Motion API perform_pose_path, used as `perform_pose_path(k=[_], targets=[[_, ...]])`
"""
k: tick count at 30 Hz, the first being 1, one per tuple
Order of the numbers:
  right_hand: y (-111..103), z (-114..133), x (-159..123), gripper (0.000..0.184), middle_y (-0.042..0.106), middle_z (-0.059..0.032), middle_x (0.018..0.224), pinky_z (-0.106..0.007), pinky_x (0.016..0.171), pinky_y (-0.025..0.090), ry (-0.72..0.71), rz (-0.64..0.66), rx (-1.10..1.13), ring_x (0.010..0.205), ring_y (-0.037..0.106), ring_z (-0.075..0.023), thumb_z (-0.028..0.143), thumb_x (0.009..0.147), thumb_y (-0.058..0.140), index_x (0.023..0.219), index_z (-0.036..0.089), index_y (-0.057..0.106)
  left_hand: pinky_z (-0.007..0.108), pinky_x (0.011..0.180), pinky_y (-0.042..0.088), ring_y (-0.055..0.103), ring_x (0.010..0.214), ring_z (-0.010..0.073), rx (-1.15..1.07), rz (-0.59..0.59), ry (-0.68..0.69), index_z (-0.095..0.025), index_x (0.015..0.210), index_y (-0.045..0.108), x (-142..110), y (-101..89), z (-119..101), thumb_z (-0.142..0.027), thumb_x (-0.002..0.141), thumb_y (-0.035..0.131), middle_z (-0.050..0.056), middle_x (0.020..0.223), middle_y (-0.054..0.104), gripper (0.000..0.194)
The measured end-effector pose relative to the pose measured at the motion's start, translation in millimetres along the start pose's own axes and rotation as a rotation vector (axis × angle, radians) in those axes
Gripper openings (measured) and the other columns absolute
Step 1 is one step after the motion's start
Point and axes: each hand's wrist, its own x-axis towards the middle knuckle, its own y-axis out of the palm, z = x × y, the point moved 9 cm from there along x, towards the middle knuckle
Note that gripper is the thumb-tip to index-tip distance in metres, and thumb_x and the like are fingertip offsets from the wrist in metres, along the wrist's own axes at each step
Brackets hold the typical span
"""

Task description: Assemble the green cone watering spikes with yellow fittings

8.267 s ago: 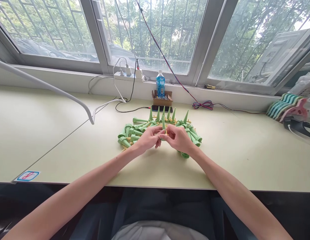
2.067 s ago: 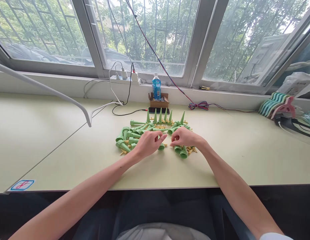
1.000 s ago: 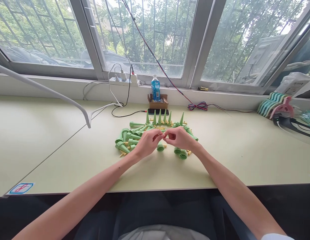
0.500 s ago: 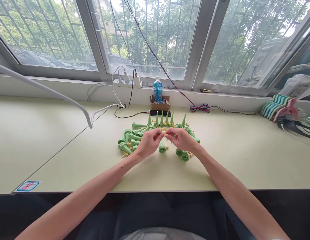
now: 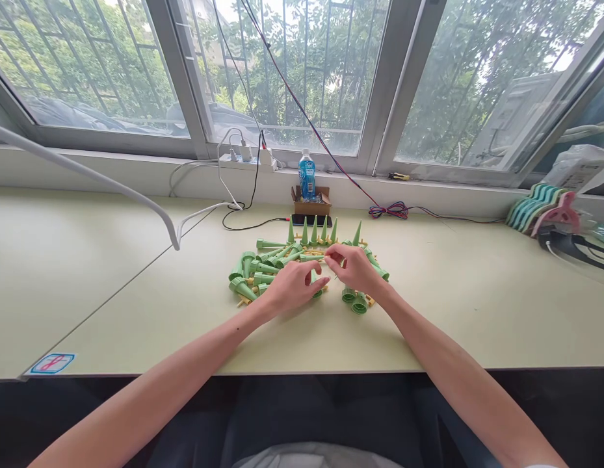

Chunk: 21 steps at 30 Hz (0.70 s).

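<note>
My left hand is over the near side of the pile, its thumb and fingers apart and nothing visible between them. Partly hidden behind its fingertips is a green plastic spike with a wide threaded collar. My right hand is closed in a pinch at the middle of the pile; whatever is between its fingertips is too small to name. Several green spikes with small yellow valve pieces lie to the left of my left hand. Two spike collars face me below my right hand.
Beyond the hands a row of green spikes stands point up. Behind it are a phone, a small cardboard box and a blue bottle. A white cable arches in from the left; hangers sit far right.
My left hand has drawn back slightly from the right hand and its pinch has opened. The right hand keeps its pinch in nearly the same place.
</note>
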Motion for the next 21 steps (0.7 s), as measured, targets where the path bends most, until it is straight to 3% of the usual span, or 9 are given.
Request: perform_pose_path(k=[4,9,15,21], targets=[[1,-1,0,0.013,0.063,-0.0016,0.072,-0.024,0.061,0.043,0.019,-0.002,-0.013,0.062,0.055,-0.0125,0.026,0.09,0.05,0.091,0.017,0.06,0.027,0.049,0.029,0.044,0.049,0.014,0.023,0.08,0.028,-0.021,0.074,0.061,-1,7.0,-2,-0.047,0.087,0.051,-0.002,0.053,0.053,0.031],[3,0,0,0.014,0.064,-0.0019,0.073,-0.025,0.063,0.044,0.015,0.003,-0.011,0.064,0.056,-0.0131,0.027,0.09,0.05,0.091,0.018,0.06,0.028,0.049,0.028,0.041,0.046,0.0141,0.004,0.097,0.075,-0.021,0.071,0.058,-1,9.2,-6,-0.045,0.088,0.049,-0.002,0.051,0.05,0.031],[3,0,-1,0.014,0.065,-0.0022,0.074,-0.026,0.065,0.045,0.009,0.002,-0.01,0.066,0.058,-0.014,0.028,0.09,0.05,0.092,0.018,0.06,0.028,0.049,0.028,0.039,0.046,0.014,0.016,0.098,0.091,-0.022,0.075,0.059,-2,10.6,-8,-0.044,0.089,0.048,-0.003,0.051,0.048,0.029],[0,1,0,0.015,0.065,-0.0023,0.075,-0.025,0.064,0.043,0.022,-0.027,-0.01,0.067,0.058,-0.014,0.028,0.091,0.049,0.089,0.018,0.06,0.028,0.056,0.035,0.049,0.057,0.0162,0.04,0.069,0.116,-0.022,0.088,0.062,-2,7.7,-11,-0.045,0.088,0.051,-0.001,0.061,0.056,0.025]])
